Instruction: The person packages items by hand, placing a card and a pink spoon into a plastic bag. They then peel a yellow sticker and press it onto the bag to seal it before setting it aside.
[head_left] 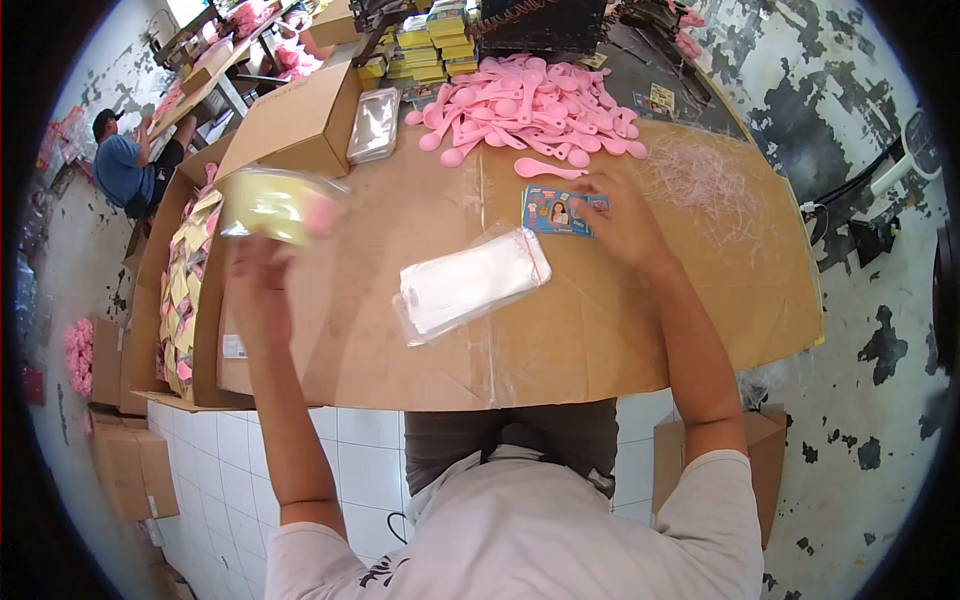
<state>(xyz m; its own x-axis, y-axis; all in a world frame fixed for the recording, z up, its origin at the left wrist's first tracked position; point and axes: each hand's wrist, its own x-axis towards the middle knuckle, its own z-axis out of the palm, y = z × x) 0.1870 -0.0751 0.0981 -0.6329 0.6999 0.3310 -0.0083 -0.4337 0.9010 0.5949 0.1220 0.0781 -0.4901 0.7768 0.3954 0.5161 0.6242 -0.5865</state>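
Packet — lengthwise left-right, gripped by left hand, right hand on card, grip unclear.

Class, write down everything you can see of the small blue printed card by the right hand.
The small blue printed card is a flat rectangle, seemingly thin paper, with a pictured figure at its middle. It lies face up on the brown cardboard tabletop, just nearer the person than a loose pink plastic spoon. The right hand rests on its right end.
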